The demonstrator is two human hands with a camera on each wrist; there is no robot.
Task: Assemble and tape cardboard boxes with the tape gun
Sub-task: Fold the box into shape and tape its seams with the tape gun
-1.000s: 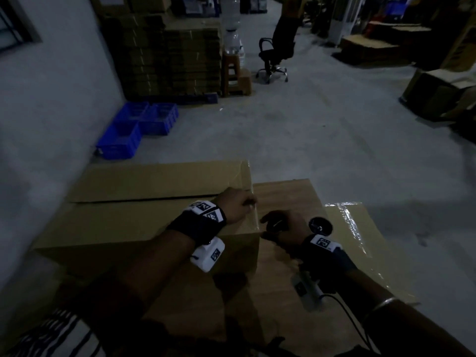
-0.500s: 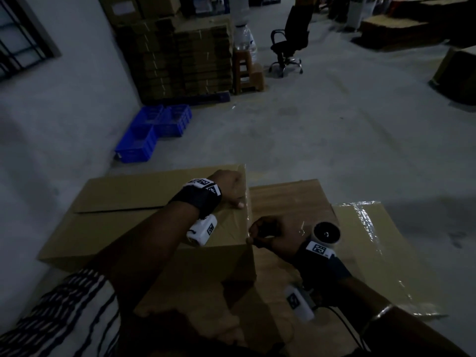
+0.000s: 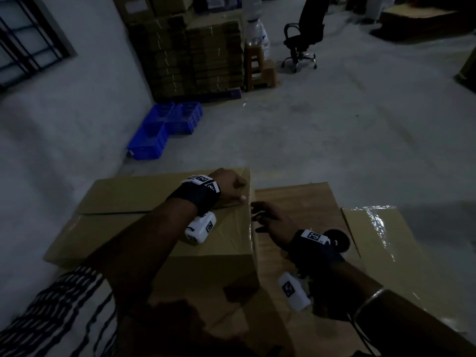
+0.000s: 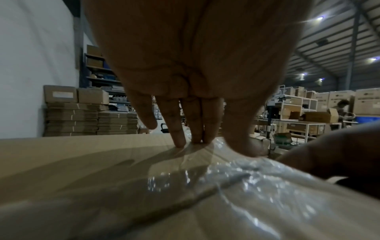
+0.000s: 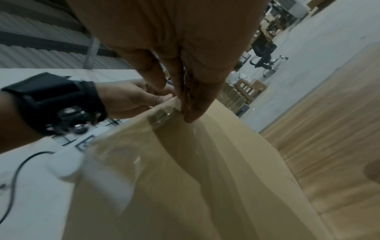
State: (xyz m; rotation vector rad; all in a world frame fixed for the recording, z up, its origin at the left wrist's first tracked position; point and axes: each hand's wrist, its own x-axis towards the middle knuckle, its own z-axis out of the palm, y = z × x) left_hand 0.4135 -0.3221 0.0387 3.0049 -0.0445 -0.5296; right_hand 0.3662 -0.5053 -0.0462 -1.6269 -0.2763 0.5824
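While both hands work at its right-hand end, the cardboard box (image 3: pixel 144 222) lies on the wooden counter (image 3: pixel 296 202) with clear tape (image 4: pixel 236 178) already across that end. Left hand (image 3: pixel 229 186), fingers straight and relaxed, presses the tape onto the box top; right hand (image 3: pixel 273 222), fingers extended, smooths it down the box's end face. The long flap seam to the left of the hands looks untaped, so sealing seems partly done. Right of the box lies another taped box (image 3: pixel 386 235). Beyond the box stand blue crates (image 3: pixel 164 130). No writing is legible.
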